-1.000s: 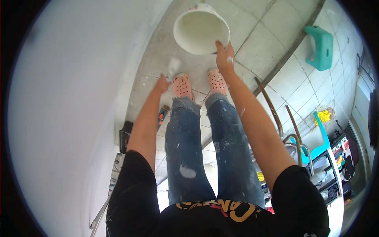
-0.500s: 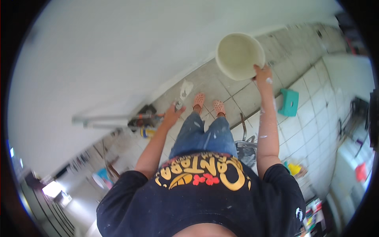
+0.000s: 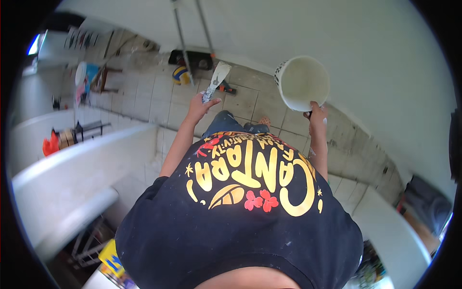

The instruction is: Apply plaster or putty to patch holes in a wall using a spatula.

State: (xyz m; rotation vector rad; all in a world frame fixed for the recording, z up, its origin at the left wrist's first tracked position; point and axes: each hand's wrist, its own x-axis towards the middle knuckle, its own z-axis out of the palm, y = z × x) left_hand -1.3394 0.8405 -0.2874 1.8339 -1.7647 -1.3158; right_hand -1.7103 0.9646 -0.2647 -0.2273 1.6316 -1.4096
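Observation:
My left hand [image 3: 197, 107] is closed round the handle of a putty knife [image 3: 220, 73], its broad blade pointing up and away from me. White smears cover its handle. Out to the right, my right hand [image 3: 316, 116] grips the near rim of a whitish bucket [image 3: 303, 83]. The bucket is tilted so that its pale inside faces me, and dark print shows on its outer left side. Both hands are held out in front of my body, well apart, above the tiled floor [image 3: 240, 102].
A pale wall [image 3: 250, 29] runs along the far side. Two long metal poles [image 3: 181, 41] lean there beside a black tray [image 3: 191, 59]. A blue and yellow ball [image 3: 181, 75] and a dark-handled tool [image 3: 226, 88] lie on the floor. At left stands a low white partition [image 3: 82, 164].
My body has turned to the left, so the poles, tray and ball now appear farther ahead. The putty knife and bucket have stayed in my hands.

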